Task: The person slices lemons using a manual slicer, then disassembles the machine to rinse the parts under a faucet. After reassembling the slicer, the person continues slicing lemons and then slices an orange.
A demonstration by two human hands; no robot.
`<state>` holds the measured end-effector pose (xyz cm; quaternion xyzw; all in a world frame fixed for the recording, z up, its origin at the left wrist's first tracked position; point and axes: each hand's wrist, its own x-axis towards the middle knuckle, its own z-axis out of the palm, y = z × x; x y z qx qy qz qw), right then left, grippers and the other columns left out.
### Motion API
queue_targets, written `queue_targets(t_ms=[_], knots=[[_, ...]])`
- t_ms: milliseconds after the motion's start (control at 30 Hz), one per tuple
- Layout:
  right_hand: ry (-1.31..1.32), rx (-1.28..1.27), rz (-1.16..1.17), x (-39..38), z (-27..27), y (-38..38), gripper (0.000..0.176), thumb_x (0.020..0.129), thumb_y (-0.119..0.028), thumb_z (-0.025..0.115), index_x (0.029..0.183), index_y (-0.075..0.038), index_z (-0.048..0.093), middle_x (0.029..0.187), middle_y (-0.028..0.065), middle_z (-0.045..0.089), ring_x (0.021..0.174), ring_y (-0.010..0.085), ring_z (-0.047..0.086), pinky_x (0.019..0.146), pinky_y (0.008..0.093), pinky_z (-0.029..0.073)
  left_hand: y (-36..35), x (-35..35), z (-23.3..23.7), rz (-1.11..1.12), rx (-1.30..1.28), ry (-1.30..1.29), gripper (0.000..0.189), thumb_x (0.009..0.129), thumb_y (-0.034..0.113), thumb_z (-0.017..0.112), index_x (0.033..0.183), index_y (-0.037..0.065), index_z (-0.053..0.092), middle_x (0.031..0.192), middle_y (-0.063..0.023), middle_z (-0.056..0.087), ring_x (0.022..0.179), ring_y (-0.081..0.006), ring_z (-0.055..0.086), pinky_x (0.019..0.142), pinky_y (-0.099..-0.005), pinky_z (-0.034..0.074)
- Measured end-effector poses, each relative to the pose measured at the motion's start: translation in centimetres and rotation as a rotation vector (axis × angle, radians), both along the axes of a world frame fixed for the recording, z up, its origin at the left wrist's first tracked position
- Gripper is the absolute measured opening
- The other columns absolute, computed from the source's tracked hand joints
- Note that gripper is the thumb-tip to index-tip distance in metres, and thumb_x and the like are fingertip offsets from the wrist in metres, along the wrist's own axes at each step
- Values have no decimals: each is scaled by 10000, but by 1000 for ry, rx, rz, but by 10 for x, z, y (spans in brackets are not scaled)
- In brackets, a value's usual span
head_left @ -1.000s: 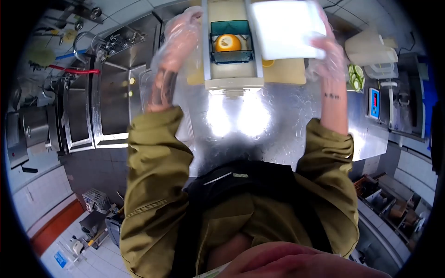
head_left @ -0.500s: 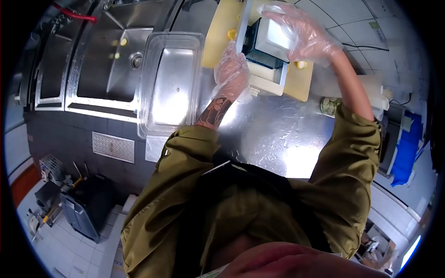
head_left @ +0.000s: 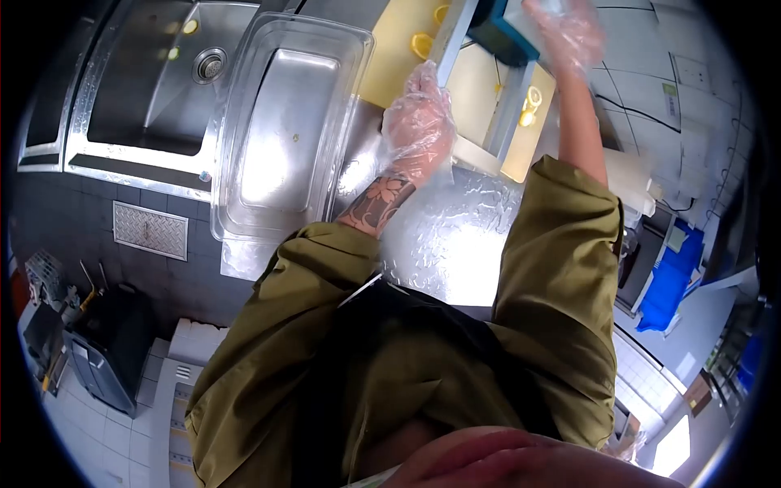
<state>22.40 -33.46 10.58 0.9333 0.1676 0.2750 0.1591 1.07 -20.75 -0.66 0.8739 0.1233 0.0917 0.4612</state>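
Observation:
A food slicer with a pale frame stands on a yellow cutting board. My left hand, in a clear plastic glove, is closed at the near left end of the frame's rail. At the far end sits a dark teal carriage with a white pusher block in it. My right hand, gloved too and smeared by motion, is curled over the block's right side; its fingertips are partly hidden. Lemon slices lie beside the slicer, one at the left and others at the right.
Left of the slicer rests a large clear plastic tub. Beyond it is a steel sink with small yellow pieces inside. The steel counter looks wet. A blue cloth-like item hangs at the right; a black bin stands on the floor.
My right hand and the carriage have moved away along the slicer, baring its near bed. My left hand stays at the rail. The head view has shifted.

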Motion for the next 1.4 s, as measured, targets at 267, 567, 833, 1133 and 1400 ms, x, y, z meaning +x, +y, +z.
queue_targets(t_ms=[267, 567, 833, 1133, 1400], knots=[[11, 40, -118, 17, 9, 13, 582, 761, -508, 649, 1168, -96, 594, 1163, 169, 623, 1117, 336, 577, 960, 455, 449, -2, 1, -1, 31, -15, -20, 460, 947, 223, 528, 1354, 23, 454, 1229, -196, 599, 968, -365, 657, 838, -442, 531], [-108, 245, 84, -184, 9, 36, 503, 569, -509, 760, 981, -229, 688, 970, 31, 662, 845, 252, 664, 819, 378, 524, -7, -1, -10, 127, -4, -139, 412, 955, 225, 521, 1313, 22, 502, 1187, -198, 634, 945, -363, 671, 841, -423, 529], [100, 104, -236, -3, 13, 28, 573, 763, -492, 654, 1194, -123, 580, 1175, 166, 608, 1091, 335, 594, 932, 473, 478, -2, -2, -6, 72, -33, -96, 398, 947, 200, 529, 1299, 15, 515, 1080, -180, 671, 898, -346, 676, 796, -418, 535], [-171, 189, -73, -73, -14, 1, 637, 586, -593, 735, 1116, -250, 652, 1145, 43, 633, 962, 247, 647, 905, 377, 460, -2, 0, -6, 68, 7, -53, 384, 935, 161, 521, 1299, 43, 506, 985, -182, 683, 816, -359, 683, 741, -453, 541], [-284, 196, 42, -134, -16, 16, 487, 603, -504, 723, 1014, -245, 693, 1018, 17, 692, 974, 251, 641, 835, 388, 446, -1, -5, -6, 53, 33, -60, 451, 915, 136, 548, 1340, 7, 473, 937, -175, 690, 820, -344, 688, 738, -416, 547]])
